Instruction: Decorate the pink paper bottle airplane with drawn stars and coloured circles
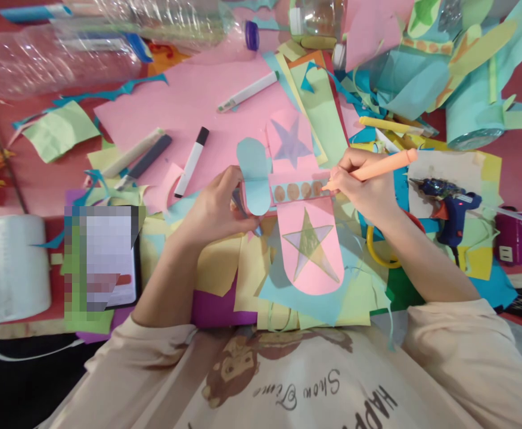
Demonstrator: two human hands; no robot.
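A pink paper craft [313, 271] with a coloured star on its rounded lower flap lies in front of me. Across its middle runs a light strip [299, 190] with a row of several brown dots. My right hand [362, 185] grips an orange marker [384, 165], its tip at the rightmost dot. On the left, my left hand [218, 205] holds the craft's left end between thumb and fingers. Beside those fingers stands a rounded blue paper flap [255, 179]. Above the strip, a purple star [291, 140] marks the upper pink panel.
Loose markers [192, 161] and paper scraps surround the craft. Plastic bottles [59, 59] lie along the back left. To the right are a blue glue gun [455, 217] and yellow-handled scissors [372, 247]. A phone [111, 256] and a white box [11, 268] are on the left.
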